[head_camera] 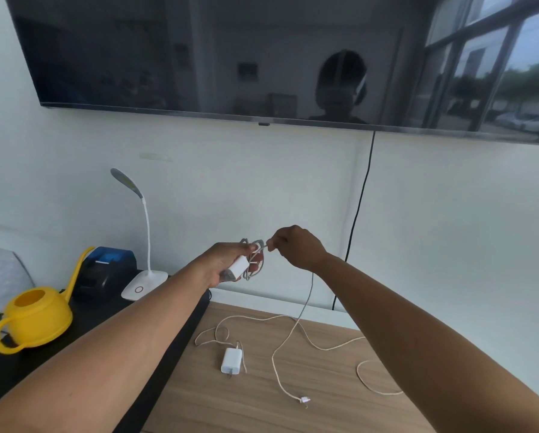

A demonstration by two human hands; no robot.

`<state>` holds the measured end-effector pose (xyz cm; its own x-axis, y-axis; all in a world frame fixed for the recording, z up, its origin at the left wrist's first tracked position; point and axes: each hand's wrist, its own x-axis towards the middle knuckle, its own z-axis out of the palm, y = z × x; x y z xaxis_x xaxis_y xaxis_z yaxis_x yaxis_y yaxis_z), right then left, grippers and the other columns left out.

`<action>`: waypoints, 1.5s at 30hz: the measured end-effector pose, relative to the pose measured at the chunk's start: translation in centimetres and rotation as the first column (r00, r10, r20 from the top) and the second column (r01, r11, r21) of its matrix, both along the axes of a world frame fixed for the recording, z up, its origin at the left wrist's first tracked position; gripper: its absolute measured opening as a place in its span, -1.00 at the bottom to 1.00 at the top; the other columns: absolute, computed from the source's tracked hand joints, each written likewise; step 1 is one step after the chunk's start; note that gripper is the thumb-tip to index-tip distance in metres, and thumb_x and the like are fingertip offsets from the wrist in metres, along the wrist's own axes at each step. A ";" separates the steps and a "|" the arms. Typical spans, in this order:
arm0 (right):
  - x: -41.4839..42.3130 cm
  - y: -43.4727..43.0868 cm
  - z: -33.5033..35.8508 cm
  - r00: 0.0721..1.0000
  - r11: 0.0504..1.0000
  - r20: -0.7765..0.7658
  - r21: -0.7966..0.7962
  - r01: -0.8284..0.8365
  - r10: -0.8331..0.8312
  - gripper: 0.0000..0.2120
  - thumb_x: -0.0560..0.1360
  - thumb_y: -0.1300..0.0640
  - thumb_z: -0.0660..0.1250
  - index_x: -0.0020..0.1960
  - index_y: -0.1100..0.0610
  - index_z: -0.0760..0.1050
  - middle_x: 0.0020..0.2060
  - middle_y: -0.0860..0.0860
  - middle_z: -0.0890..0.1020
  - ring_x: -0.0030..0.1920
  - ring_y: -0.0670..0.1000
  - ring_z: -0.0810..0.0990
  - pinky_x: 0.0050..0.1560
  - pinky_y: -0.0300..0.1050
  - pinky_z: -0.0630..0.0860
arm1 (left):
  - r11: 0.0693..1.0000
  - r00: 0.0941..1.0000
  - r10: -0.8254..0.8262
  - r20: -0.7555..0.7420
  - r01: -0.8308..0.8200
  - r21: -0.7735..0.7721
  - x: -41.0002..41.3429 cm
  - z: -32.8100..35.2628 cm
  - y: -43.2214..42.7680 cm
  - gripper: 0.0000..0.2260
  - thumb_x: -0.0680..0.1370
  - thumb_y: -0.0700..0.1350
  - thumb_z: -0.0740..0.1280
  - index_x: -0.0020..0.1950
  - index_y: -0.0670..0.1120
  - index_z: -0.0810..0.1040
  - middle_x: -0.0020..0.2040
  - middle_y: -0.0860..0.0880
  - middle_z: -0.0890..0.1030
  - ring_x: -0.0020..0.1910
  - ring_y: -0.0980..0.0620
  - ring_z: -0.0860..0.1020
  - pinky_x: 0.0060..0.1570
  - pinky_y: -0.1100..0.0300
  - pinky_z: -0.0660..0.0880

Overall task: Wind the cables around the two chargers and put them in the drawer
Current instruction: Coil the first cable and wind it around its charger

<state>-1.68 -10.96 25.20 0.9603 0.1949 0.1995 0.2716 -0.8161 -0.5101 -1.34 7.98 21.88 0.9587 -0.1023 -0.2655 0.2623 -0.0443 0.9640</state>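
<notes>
My left hand (227, 260) holds a white charger (239, 266) up in the air, with grey cable loops (255, 264) wound around it. My right hand (296, 246) pinches that grey cable just right of the loops. The rest of the grey cable (307, 298) hangs down from there to the wooden table (262, 401). A second white charger (231, 360) lies flat on the table below my hands. Its cream cable (293, 335) sprawls loose across the tabletop and ends in a plug (305, 400). No drawer is in view.
A black counter (90, 323) at left carries a yellow watering can (34, 317), a small black and blue printer (105, 270) and a white desk lamp (143, 276). A dark wall screen (262, 57) hangs above, with a black cord (359, 207) running down the wall.
</notes>
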 end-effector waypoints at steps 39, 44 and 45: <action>0.6 -9.4 -4.1 0.885 0.885 -0.054 0.030 0.464 -0.462 -0.83 0.53 0.12 0.23 -0.02 -0.01 0.60 -0.09 -0.02 0.66 -0.07 0.06 0.60 -0.13 -0.14 0.44 | 0.863 0.949 0.243 -0.202 -0.306 -0.401 -0.2 -0.1 5.1 -0.88 0.57 0.03 0.35 -0.09 0.01 0.60 -0.34 0.11 0.65 -0.38 0.12 0.55 -0.55 0.40 0.37; 0.4 -8.2 -4.1 0.912 0.915 -0.074 -0.051 0.400 -0.403 -0.85 0.53 0.07 0.30 0.00 0.05 0.63 -0.14 -0.03 0.69 -0.03 0.06 0.63 -0.08 -0.14 0.47 | 0.877 0.953 0.238 -0.186 -0.293 -0.380 0.1 0.0 4.7 -0.88 0.58 0.04 0.33 -0.09 0.04 0.58 -0.26 0.11 0.65 -0.41 0.13 0.55 -0.56 0.39 0.36; 0.3 -7.7 -4.0 0.924 0.927 -0.076 -0.073 0.369 -0.374 -0.86 0.52 0.06 0.32 -0.01 0.04 0.64 -0.15 -0.05 0.68 -0.02 0.05 0.63 -0.10 -0.15 0.45 | 0.884 0.957 0.229 -0.176 -0.280 -0.373 0.2 0.0 4.6 -0.88 0.59 0.03 0.32 -0.10 0.03 0.57 -0.25 0.10 0.65 -0.41 0.13 0.55 -0.56 0.39 0.37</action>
